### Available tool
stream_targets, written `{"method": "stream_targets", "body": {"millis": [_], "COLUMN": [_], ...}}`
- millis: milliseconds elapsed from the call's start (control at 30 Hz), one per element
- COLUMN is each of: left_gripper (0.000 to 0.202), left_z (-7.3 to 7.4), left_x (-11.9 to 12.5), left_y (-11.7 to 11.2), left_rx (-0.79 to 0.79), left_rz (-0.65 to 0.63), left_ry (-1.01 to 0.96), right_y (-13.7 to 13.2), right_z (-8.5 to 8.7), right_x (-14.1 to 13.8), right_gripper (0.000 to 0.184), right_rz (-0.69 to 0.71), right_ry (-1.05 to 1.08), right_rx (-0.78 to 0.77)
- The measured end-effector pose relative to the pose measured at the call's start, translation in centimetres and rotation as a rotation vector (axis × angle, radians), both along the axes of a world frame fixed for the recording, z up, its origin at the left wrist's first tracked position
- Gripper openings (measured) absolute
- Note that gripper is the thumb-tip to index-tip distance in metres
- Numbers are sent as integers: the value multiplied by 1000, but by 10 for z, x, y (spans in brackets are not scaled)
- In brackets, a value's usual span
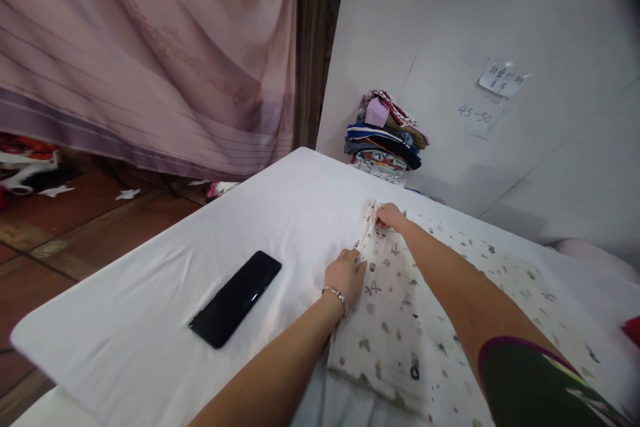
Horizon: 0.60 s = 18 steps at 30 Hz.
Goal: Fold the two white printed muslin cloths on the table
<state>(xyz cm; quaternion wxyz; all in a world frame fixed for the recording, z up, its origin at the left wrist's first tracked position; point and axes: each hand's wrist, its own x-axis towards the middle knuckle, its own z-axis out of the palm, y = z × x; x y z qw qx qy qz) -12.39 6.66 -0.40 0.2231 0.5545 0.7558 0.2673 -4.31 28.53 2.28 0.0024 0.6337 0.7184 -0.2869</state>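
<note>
A white cloth garment (385,333) with small plant-like prints lies on the white-covered table (165,307), with a folded strip along its left side. At that strip's far end, my right hand (391,216) has its fingers closed on the gathered edge. Nearer to me, my left hand (346,275), with a silver bracelet at the wrist, grips the same left edge with bent fingers. The garment's exact kind cannot be made out. To the left of my left hand, a black smartphone (236,299) rests flat, apart from the cloth.
Folded clothes (387,133) form a stack against the white wall (450,20) behind the table. Two paper notes hang there, one reading 45-50 (477,117). A pink curtain (165,47) hangs at the left, above a tiled floor (95,220) with scraps.
</note>
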Motion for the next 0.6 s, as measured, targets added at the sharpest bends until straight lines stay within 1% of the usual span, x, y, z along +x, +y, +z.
{"method": "stream_targets", "body": {"millis": [133, 333, 500, 600], "left_gripper": [30, 21, 16, 16], "left_z": [-1, 1, 1, 0], "left_x": [2, 3, 2, 3], "left_y": [-1, -1, -1, -2], "left_rx": [-19, -76, -91, -60], "left_rz": [6, -50, -20, -19], "left_ry": [15, 89, 69, 73], "right_y": [2, 4, 2, 2], "right_z": [1, -2, -12, -17], "right_x": [0, -5, -11, -14], "right_gripper": [28, 26, 27, 27], "right_rz": [-12, -33, -41, -28], "right_ry": [42, 106, 128, 147], "right_rx": [-26, -46, -68, -26]}}
